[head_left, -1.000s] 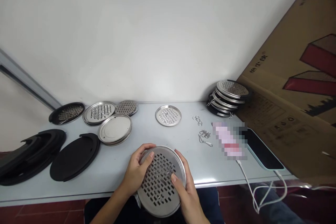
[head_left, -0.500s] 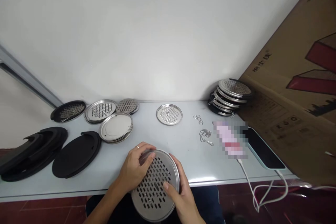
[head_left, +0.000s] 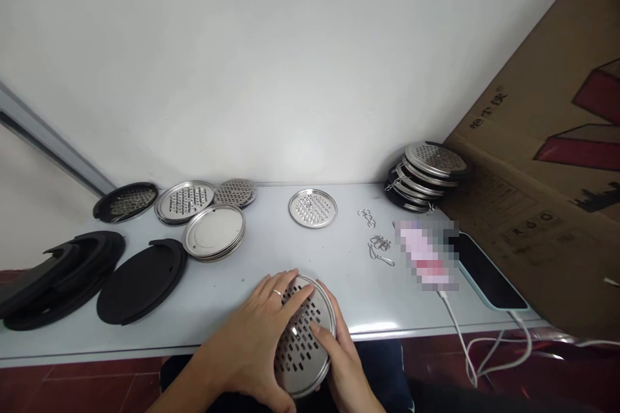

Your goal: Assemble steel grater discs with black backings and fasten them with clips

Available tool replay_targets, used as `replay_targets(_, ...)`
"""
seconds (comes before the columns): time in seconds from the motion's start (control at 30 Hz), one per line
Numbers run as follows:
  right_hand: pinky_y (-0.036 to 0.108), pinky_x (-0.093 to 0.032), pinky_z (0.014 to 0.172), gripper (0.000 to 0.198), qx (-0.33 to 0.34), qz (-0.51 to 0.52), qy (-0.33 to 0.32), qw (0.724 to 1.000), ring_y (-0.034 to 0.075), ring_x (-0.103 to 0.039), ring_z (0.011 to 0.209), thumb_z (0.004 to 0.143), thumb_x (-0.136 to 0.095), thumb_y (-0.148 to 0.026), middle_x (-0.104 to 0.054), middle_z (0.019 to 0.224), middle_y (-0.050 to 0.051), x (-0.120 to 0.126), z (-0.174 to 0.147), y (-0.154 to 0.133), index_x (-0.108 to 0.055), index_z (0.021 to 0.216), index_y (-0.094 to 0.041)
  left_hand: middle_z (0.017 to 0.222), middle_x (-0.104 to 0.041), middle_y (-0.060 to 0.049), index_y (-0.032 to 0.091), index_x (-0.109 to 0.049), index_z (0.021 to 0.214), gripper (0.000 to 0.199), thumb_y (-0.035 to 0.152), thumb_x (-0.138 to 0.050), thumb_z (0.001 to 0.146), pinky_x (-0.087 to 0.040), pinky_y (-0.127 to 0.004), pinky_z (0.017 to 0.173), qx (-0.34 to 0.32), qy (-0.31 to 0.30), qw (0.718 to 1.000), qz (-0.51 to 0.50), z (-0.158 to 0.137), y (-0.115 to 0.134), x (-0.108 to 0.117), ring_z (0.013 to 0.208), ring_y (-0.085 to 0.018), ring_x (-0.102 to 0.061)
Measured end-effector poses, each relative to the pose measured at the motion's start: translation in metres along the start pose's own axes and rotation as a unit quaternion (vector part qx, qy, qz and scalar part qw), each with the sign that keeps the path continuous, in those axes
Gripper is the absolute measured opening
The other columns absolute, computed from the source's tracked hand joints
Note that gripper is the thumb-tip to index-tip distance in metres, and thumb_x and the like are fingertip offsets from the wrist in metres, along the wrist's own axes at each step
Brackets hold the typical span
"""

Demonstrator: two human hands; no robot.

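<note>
- Left hand (head_left: pixel 256 335), right hand (head_left: pixel 341 355): grip's round a holed disc (head_left: pixel 300 352), bench's (head_left: pixel 271 232) front edge
- Stack (head_left: pixel 433 160), back right corner, looks done
- Black discs (head_left: pixel 138 287), left edge, probably to-do

The left hand (head_left: pixel 254 332) changes its hold on the round metal grater (head_left: pixel 306 348). A moment ago its thumb pressed the upper part of the holed face, with the fingers (head_left: pixel 298 301) around the edge; now the fingers stretch across that face and the thumb (head_left: pixel 278 395) is down by the lower rim. The hand hides more of the grater's left side, which sits slightly further right than half a second ago. The ring (head_left: pixel 278 293), out of sight at first, shows clearly.
</note>
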State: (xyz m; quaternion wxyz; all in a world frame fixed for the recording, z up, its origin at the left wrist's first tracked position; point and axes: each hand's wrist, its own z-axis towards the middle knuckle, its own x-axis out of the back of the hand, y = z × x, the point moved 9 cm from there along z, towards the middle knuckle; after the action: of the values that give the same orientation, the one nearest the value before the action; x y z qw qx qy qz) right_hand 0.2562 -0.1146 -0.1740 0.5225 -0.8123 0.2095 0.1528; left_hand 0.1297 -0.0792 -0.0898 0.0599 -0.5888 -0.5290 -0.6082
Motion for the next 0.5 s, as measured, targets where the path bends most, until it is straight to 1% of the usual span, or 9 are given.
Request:
replay_targets(0.03, 0.044, -0.055, 0.096, 0.079, -0.012, 0.001, -0.003, 1.0, 0.03, -0.065, 0.117, 0.081, -0.076, -0.05, -0.056, 0.15, 0.006, -0.001, -0.001, 0.001, -0.045, 0.152, -0.033, 0.17, -0.013, -0.017, 0.027, -0.019, 0.163, 0.142, 0.064, -0.088, 0.045, -0.025, -0.066, 0.12, 0.001, -0.003, 1.0, -0.007, 0.001, 0.0, -0.001, 0.152, -0.051, -0.015)
replay_targets(0.07, 0.041, -0.06, 0.079, 0.081, -0.025, 0.0, -0.007, 1.0, 0.028, -0.071, 0.1, 0.081, -0.075, -0.05, -0.059, 0.146, 0.007, -0.003, -0.002, 0.002, -0.042, 0.153, -0.034, 0.169, -0.015, -0.017, 0.026, -0.021, 0.163, 0.141, 0.063, -0.088, 0.044, -0.027, -0.065, 0.12, 0.0, -0.001, 1.0, -0.016, 0.002, -0.001, -0.001, 0.152, -0.051, -0.016)
replay_targets(0.1, 0.035, -0.059, 0.061, 0.082, -0.036, -0.001, -0.01, 0.999, 0.025, -0.072, 0.082, 0.081, -0.075, -0.049, -0.063, 0.141, 0.009, -0.004, -0.003, 0.003, -0.04, 0.154, -0.034, 0.169, -0.017, -0.017, 0.026, -0.023, 0.162, 0.14, 0.061, -0.089, 0.044, -0.028, -0.064, 0.119, -0.001, 0.002, 1.0, -0.026, 0.003, -0.001, -0.001, 0.151, -0.051, -0.017)
replay_targets(0.13, 0.03, -0.053, 0.047, 0.084, -0.045, 0.0, -0.012, 0.999, 0.021, -0.069, 0.068, 0.081, -0.075, -0.049, -0.065, 0.136, 0.01, -0.004, -0.003, 0.004, -0.038, 0.155, -0.035, 0.169, -0.018, -0.017, 0.026, -0.024, 0.162, 0.139, 0.06, -0.089, 0.044, -0.029, -0.063, 0.119, -0.002, 0.005, 0.999, -0.033, 0.003, -0.001, 0.0, 0.151, -0.051, -0.018)
replay_targets(0.17, 0.026, -0.046, 0.039, 0.085, -0.049, 0.001, -0.013, 0.999, 0.018, -0.065, 0.059, 0.081, -0.075, -0.048, -0.067, 0.132, 0.01, -0.004, -0.003, 0.004, -0.037, 0.156, -0.035, 0.168, -0.019, -0.017, 0.025, -0.026, 0.162, 0.139, 0.059, -0.09, 0.043, -0.029, -0.062, 0.12, -0.003, 0.007, 0.999, -0.038, 0.004, -0.002, 0.001, 0.151, -0.05, -0.018)
replay_targets(0.2, 0.023, -0.041, 0.036, 0.086, -0.049, 0.005, -0.013, 0.999, 0.016, -0.062, 0.055, 0.08, -0.076, -0.048, -0.068, 0.129, 0.011, -0.005, -0.003, 0.004, -0.036, 0.156, -0.034, 0.168, -0.02, -0.017, 0.024, -0.027, 0.161, 0.137, 0.058, -0.09, 0.044, -0.029, -0.061, 0.12, -0.003, 0.006, 0.999, -0.041, 0.004, -0.003, 0.003, 0.151, -0.05, -0.018)
replay_targets(0.23, 0.022, -0.039, 0.035, 0.086, -0.047, 0.01, -0.014, 0.999, 0.015, -0.061, 0.053, 0.08, -0.076, -0.048, -0.069, 0.128, 0.011, -0.005, -0.003, 0.003, -0.036, 0.155, -0.033, 0.168, -0.021, -0.016, 0.024, -0.028, 0.161, 0.136, 0.057, -0.09, 0.044, -0.028, -0.06, 0.121, -0.003, 0.004, 0.999, -0.042, 0.004, -0.003, 0.004, 0.152, -0.049, -0.018)
replay_targets(0.37, 0.022, -0.041, 0.035, 0.087, -0.041, 0.014, -0.029, 0.999, 0.015, -0.06, 0.053, 0.081, -0.075, -0.05, -0.069, 0.126, 0.011, -0.008, -0.002, 0.002, -0.034, 0.156, -0.033, 0.167, -0.027, -0.014, 0.025, -0.028, 0.161, 0.135, 0.056, -0.09, 0.045, -0.029, -0.055, 0.122, -0.011, -0.001, 0.998, -0.054, 0.005, -0.003, 0.008, 0.153, -0.045, -0.019)
replay_targets(0.5, 0.024, -0.041, 0.035, 0.093, -0.031, 0.012, -0.037, 0.999, 0.016, -0.06, 0.051, 0.08, -0.075, -0.051, -0.07, 0.122, 0.012, -0.008, -0.002, 0.001, -0.029, 0.159, -0.031, 0.165, -0.03, -0.013, 0.027, -0.031, 0.16, 0.134, 0.055, -0.091, 0.044, -0.03, -0.055, 0.122, -0.023, 0.017, 0.998, -0.063, 0.007, -0.002, 0.012, 0.152, -0.046, -0.022)
